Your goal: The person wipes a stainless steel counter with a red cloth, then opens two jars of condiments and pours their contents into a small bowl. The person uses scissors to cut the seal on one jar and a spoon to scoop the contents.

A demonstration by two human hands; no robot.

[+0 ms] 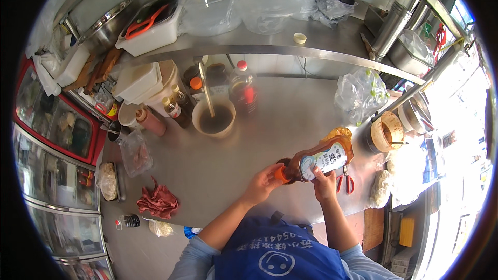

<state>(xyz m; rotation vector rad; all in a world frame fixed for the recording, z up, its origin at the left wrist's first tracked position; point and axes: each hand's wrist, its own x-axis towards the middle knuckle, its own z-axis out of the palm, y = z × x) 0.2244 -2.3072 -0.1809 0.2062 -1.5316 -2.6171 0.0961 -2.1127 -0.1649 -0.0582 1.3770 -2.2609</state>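
Observation:
Above the steel worktop (194,171), my right hand (325,183) grips a brown sauce bottle (325,159) with a printed label. The bottle is tilted, its neck pointing to the left. Around the orange cap (281,175) at the neck, the fingers of my left hand (265,182) are closed. Whether the cap is loose or tight cannot be seen. Part of a dark round thing shows behind the neck. Just right of my right hand lie red-handled scissors (345,182), partly hidden.
Left of centre stand a bowl of dark liquid (215,120) with a ladle, a red-capped plastic bottle (243,85) and a squeeze bottle (151,122). A red cloth (157,201) lies front left. A stained tub (387,132) is at right. A steel shelf (268,48) spans the back.

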